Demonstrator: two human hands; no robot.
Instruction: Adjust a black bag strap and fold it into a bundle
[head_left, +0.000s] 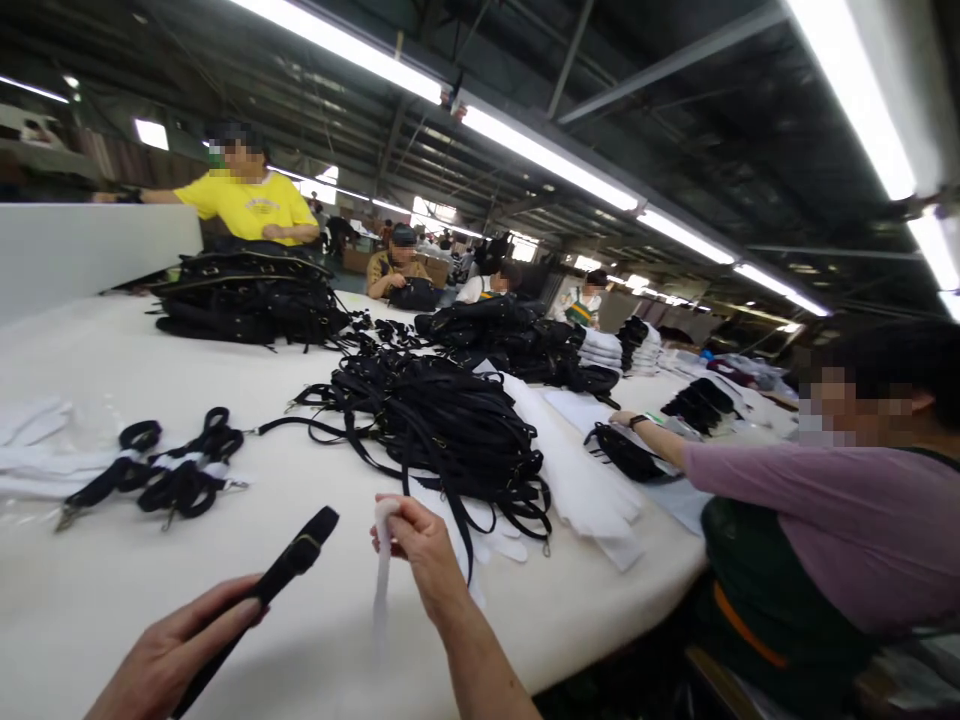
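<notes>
Gripping black strap (289,568) in left hand (176,650), white strip (383,570) pinched by right hand (421,545)

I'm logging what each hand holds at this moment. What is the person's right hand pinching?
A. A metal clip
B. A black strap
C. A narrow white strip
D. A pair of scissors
C: the right hand pinches a narrow white strip that hangs down over the white table, while the left hand holds the black strap.

bare table (247,470) ahead; strap pile (442,430) blocks right
</notes>
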